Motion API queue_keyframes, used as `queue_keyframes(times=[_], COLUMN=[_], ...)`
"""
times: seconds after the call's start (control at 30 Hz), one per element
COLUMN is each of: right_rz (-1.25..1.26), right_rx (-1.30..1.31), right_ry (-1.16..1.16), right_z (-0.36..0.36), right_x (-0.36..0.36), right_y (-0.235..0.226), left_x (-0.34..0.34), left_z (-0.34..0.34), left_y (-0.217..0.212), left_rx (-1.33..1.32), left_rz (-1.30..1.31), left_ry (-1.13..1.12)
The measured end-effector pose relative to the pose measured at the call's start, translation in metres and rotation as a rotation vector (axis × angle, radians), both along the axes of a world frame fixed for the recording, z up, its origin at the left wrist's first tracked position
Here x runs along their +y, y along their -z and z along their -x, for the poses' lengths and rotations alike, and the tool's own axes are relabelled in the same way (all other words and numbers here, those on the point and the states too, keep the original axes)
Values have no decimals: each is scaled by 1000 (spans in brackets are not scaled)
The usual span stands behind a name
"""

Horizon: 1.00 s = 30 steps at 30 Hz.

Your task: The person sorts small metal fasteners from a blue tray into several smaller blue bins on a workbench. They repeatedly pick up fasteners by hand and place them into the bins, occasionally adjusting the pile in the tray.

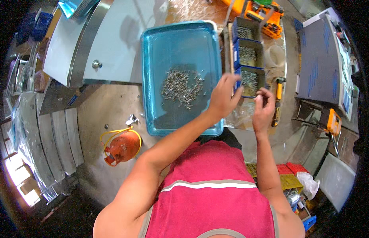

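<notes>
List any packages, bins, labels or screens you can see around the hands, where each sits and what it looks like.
Three small blue rectangular bins: in a row right of the tray, holding grey metal parts; the left hand touches the nearest.
Large blue plastic tray: centre, rectangular, with a heap of small metal parts.
Clear plastic bag: under both hands, beside the right hand.
No screens or readable labels visible.

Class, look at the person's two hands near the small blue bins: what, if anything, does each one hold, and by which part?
It cannot be told. The left hand and right hand hover by the nearest blue bin of small metal parts; anything pinched is too small to see.
</notes>
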State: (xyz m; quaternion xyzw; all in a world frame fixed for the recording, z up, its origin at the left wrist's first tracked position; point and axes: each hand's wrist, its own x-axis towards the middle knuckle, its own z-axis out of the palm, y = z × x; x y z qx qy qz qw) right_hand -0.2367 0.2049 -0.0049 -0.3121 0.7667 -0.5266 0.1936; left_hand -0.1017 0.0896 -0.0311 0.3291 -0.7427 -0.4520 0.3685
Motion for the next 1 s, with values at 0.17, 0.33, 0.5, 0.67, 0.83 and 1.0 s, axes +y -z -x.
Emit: queue_keyframes(times=[0.17, 0.33, 0.5, 0.67, 0.83, 1.0], right_rz=[-188, -300, -337, -428, -488, -372], right_rx=[-35, 190, 611, 686, 613, 347], right_ry=[-325, -512, -592, -761, -779, -604], right_z=[-87, -133, -162, -173, -164, -149], right_x=[-7, -87, -151, -131, -78, -62], right_y=[45, 100, 139, 150, 151, 159], left_x=[-1, -76, -100, -58, -17, -18], left_z=[-156, -203, -184, -203, -241, -254], left_y=[62, 102, 124, 135, 138, 138], left_rx=[-420, -650, -860, -780, -713, -359], left_rz=[-236, 86, 285, 311, 113, -281], left_ry=[-183, -257, -32, 72, 203, -100])
